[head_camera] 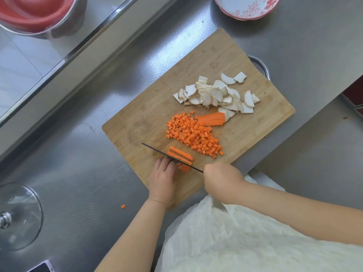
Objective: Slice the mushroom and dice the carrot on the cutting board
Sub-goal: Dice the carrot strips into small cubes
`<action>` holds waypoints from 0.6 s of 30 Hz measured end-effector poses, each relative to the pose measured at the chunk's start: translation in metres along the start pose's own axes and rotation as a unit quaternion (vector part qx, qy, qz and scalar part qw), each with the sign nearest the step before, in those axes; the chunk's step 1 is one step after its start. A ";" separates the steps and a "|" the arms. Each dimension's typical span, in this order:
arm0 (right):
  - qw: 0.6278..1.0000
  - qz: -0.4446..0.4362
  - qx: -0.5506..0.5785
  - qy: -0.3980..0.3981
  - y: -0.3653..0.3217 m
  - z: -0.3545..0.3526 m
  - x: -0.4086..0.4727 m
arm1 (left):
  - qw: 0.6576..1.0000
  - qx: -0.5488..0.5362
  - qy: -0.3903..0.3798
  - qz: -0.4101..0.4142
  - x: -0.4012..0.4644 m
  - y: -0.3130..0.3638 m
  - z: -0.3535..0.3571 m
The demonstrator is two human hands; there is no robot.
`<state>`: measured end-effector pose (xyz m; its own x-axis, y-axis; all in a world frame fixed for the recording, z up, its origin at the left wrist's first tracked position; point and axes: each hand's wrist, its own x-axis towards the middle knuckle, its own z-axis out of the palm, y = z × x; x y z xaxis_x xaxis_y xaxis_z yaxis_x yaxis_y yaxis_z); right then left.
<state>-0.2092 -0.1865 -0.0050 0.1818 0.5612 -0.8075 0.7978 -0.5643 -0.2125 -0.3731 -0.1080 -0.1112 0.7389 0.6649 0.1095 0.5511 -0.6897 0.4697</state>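
Bamboo cutting board [196,79] lies skewed on a steel counter [94,158]. Left hand [162,179] rests at the board's near edge, fingers curled down, pressing on the near end of a bundle of carrot sticks [181,155]. Knife [170,157] blade lies across the sticks just ahead of those fingertips; right hand [221,176] is closed round its handle, which is hidden inside the fist. Diced carrot [193,134] is heaped just beyond the blade, up-board from both hands. Uncut carrot piece [212,119] sits at the far edge of that heap, touching it. Mushroom slices [216,95] are piled farther still, overlapping. One stray carrot cube [123,206] is on the counter, left of the left wrist. Glass lid [18,214] well to the left.
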 end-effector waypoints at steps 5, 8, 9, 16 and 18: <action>0.998 0.025 0.049 0.000 0.003 0.003 0.011 | 1.000 0.014 -0.008 0.002 0.000 0.001 0.001; 0.993 0.019 0.113 0.007 0.012 0.004 0.019 | 0.999 0.026 -0.019 -0.003 -0.002 0.002 0.001; 0.992 0.016 0.127 0.009 0.015 0.004 0.020 | 0.999 0.031 -0.019 -0.003 -0.004 0.003 0.001; 0.996 -0.054 0.043 0.055 0.015 0.008 -0.006 | 1.000 0.022 0.000 -0.004 -0.009 0.005 0.001; 0.996 -0.063 0.023 0.055 0.013 0.007 -0.010 | 1.000 0.021 0.003 -0.008 -0.008 0.006 0.001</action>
<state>-0.2047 -0.2040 -0.0038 0.1458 0.6903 -0.7087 0.7914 -0.5112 -0.3352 -0.3759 -0.1179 -0.1103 0.7278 0.6771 0.1087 0.5782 -0.6911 0.4336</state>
